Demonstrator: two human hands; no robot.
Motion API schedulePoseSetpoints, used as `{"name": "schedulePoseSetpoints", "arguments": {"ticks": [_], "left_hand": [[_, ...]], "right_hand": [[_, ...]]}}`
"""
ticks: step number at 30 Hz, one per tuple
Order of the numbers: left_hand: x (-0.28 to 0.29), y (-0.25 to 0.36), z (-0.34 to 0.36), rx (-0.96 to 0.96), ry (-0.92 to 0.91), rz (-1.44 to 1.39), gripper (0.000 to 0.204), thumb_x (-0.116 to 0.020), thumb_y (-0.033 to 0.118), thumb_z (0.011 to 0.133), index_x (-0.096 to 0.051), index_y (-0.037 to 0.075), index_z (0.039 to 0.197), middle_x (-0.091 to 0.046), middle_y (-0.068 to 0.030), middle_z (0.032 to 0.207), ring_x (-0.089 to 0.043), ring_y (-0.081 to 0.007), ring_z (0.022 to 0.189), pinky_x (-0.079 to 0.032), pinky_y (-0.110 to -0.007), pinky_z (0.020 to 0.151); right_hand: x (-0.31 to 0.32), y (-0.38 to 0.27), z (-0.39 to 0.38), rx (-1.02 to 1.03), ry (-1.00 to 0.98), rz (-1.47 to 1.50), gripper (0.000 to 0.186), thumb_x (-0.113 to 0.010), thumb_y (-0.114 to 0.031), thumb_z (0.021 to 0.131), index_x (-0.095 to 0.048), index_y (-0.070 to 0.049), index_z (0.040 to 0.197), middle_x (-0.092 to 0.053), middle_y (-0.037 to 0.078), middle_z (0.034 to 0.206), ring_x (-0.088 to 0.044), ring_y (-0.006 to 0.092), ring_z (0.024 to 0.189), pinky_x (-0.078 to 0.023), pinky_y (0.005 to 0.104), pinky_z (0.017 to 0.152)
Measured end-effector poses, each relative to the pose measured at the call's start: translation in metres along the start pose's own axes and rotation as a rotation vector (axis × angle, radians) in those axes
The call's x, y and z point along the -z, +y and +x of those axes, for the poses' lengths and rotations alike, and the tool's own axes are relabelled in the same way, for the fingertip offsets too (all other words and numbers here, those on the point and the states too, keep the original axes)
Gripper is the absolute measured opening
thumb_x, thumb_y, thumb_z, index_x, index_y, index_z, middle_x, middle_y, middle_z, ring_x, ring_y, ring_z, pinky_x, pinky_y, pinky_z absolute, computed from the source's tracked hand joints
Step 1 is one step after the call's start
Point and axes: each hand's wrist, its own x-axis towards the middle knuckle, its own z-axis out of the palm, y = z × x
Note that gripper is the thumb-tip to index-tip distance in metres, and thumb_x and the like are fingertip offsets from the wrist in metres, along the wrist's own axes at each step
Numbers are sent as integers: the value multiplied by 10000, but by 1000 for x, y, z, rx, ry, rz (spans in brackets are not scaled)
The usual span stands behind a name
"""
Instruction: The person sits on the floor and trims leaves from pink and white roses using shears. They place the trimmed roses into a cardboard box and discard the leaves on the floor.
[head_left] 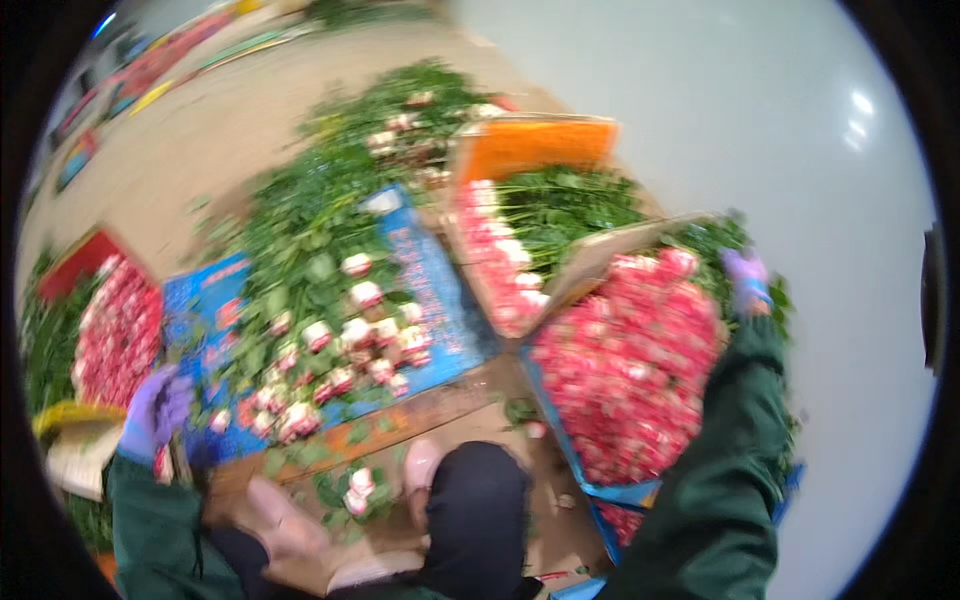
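Note:
My left hand (158, 405), in a purple glove, is at the left beside a bundle of pink roses (118, 322). Its fingers are blurred and loosely bent, somewhat apart, with nothing visible in them. Far to the right, my right hand (745, 275), gloved too, reaches to the leafy stems (715, 240) behind a large stack of pink-red roses (635, 370). Motion smears its fingers, so their grip is unclear. Between my hands, loose white-and-pink roses (360, 335) with long green stems lie on a flat blue printed sheet (430, 270).
An upright cardboard box with an orange panel (540, 145) holds more roses past the sheet. A wooden plank (400, 425) edges the sheet near my feet. Fallen roses (357, 490) lie between my pink shoes (290, 525). A pale smooth wall (740, 110) rises on the right.

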Motion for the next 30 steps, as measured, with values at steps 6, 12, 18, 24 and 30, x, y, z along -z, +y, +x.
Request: {"name": "schedulePoseSetpoints", "arguments": {"ticks": [6, 12, 18, 24, 30], "left_hand": [[17, 25, 27, -17, 269, 325, 326, -527, 313, 901, -522, 93, 1141, -622, -43, 882, -586, -116, 656, -487, -221, 507], [96, -92, 113, -52, 585, 1246, 346, -601, 313, 777, -624, 91, 1041, -671, -100, 898, -640, -226, 816, -501, -336, 716], [92, -126, 142, 185, 602, 1401, 611, -611, 320, 769, -419, 158, 1325, -573, -156, 1182, -542, -304, 1094, -430, -390, 926], [148, -156, 173, 256, 527, 1509, 779, -649, 338, 734, -294, 98, 1384, -531, -142, 1245, -531, -307, 1110, -415, -421, 939], [154, -177, 165, -53, 566, 1067, 305, -679, 243, 723, -621, 23, 927, -656, -134, 868, -620, -275, 811, -480, -369, 728]], "right_hand": [[11, -223, -229, 513, -283, 456, 458, -529, -155, 897, -420, 12, 1310, -463, 140, 1319, -419, 222, 1231, -304, 325, 1041], [-22, -303, -393, 765, -954, 539, 452, -613, -228, 845, -515, 17, 1211, -502, 163, 1266, -439, 266, 1214, -295, 362, 1038], [-86, -317, -412, 1020, -933, 76, 346, -608, -70, 747, -563, 12, 1080, -556, 211, 1113, -540, 378, 1032, -432, 396, 897], [-107, -339, -413, 912, -963, 136, 326, -582, -23, 697, -560, 19, 1020, -565, 208, 1049, -552, 392, 946, -456, 415, 827], [-113, -354, -428, 927, -1017, 100, 355, -595, -40, 724, -553, 2, 1074, -568, 201, 1071, -548, 382, 977, -453, 409, 844]]}}
